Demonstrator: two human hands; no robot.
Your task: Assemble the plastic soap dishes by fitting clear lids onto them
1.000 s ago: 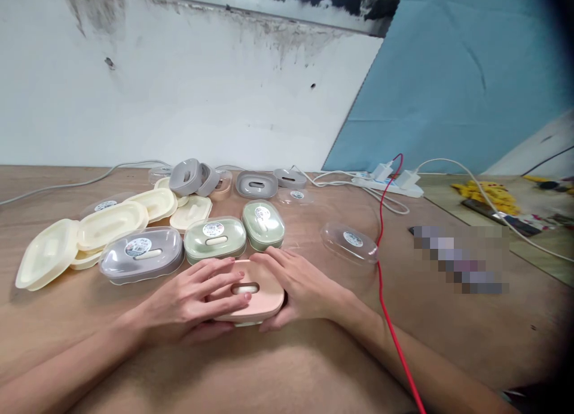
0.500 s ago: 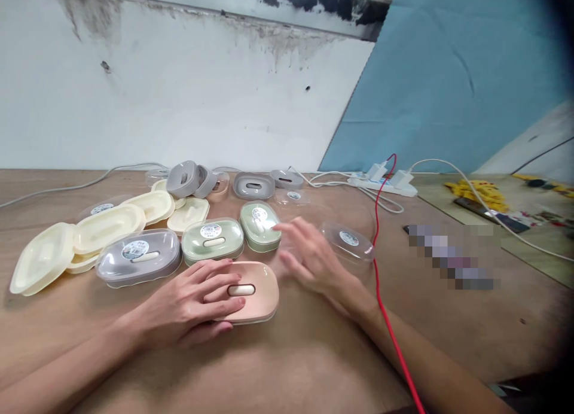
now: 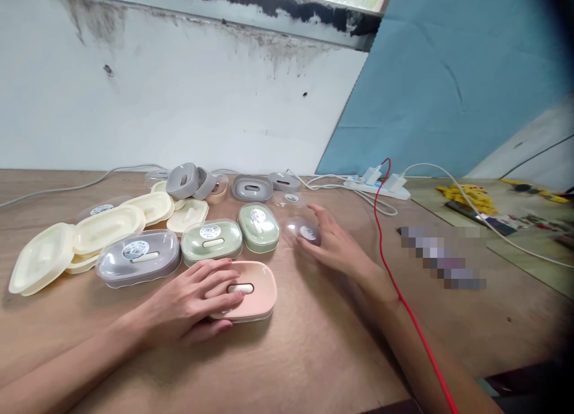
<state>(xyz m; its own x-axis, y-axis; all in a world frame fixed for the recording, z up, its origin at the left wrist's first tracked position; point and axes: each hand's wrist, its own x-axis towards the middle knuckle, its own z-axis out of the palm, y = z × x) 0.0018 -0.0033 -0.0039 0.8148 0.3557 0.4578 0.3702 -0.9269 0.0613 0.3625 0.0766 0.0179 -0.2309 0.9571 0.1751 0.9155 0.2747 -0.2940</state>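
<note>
A pink oval plastic box (image 3: 262, 288) with a pale slot piece in its top lies before me. My left hand (image 3: 200, 297) is closed over its left part, fingers on top and thumb along the near side. To the right, my right hand (image 3: 336, 246) grips a clear plastic lid (image 3: 307, 230) with a round sticker, thumb and fingers around it; the lid is blurred. Just behind the pink box stand two green boxes (image 3: 225, 227) under clear, stickered lids. A grey box (image 3: 165, 255) with a clear lid is left of them.
Several cream trays (image 3: 107, 227) lie at the left. Grey box parts (image 3: 252, 188) and another clear lid (image 3: 287, 198) lie toward the wall. A red cable (image 3: 381, 246) crosses over my right forearm from a white power strip (image 3: 399, 191). A pixelated item (image 3: 442, 255) lies at right.
My right hand has moved from beside the green box to the right and taken hold of the clear lid, which has left its place on the table. My left hand stays on the pink box.
</note>
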